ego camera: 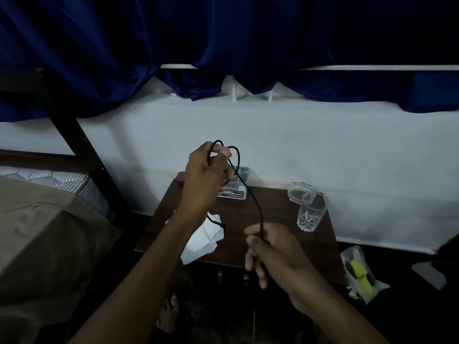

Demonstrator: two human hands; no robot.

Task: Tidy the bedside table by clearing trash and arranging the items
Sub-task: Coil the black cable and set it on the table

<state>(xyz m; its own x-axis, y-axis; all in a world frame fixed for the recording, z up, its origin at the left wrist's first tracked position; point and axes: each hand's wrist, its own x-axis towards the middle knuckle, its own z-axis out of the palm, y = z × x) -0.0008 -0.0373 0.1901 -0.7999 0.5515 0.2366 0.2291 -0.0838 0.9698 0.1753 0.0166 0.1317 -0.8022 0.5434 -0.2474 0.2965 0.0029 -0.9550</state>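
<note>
A thin black cord stretches between both hands above the dark wooden bedside table. My left hand is raised over the table's back left and grips loops of the cord, which arch over its fingers. My right hand is lower, over the table's front, closed on the cord's other end. A short tail of cord hangs by my left forearm. Crumpled white paper lies on the table's left front edge. A small white box labelled OPEL stands at the back, partly hidden by my left hand.
A clear drinking glass and a clear glass dish stand at the table's right. A plastic packet with green and yellow print lies on the floor right of the table. A bed is at the left; blue curtains hang above.
</note>
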